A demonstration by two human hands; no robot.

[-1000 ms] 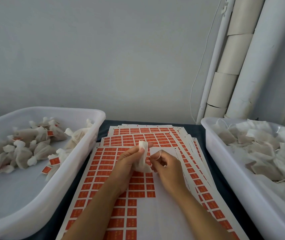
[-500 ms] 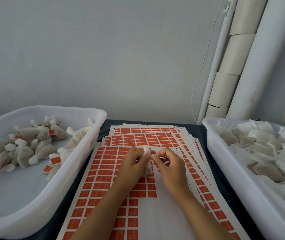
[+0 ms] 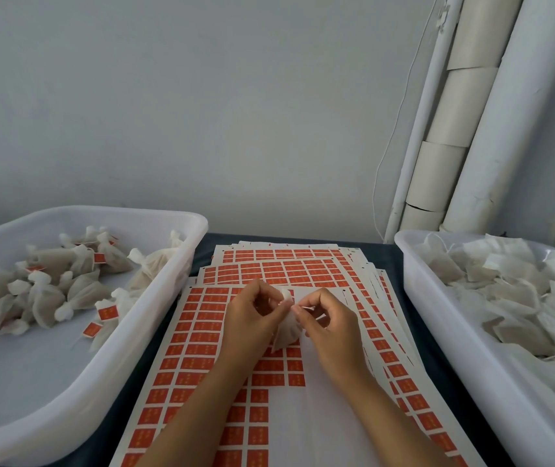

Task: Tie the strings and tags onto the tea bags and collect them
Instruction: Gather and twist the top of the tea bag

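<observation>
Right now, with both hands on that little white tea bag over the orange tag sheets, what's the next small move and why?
Probably draw the thin white string away with the right hand to cinch it. The left hand already grips the small white tea bag at its gathered neck, the right pinches the string beside it, and the bag carries no orange tag yet.

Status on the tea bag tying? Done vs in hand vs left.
Done: a small pile of tied, tagged bags sits in the left bin, which is mostly bare.
In hand: one bag is held over the tag sheets; the left hand grips its neck, the right hand pinches the string.
Left: the right bin holds a large heap of untied bags. Looks early.
</observation>
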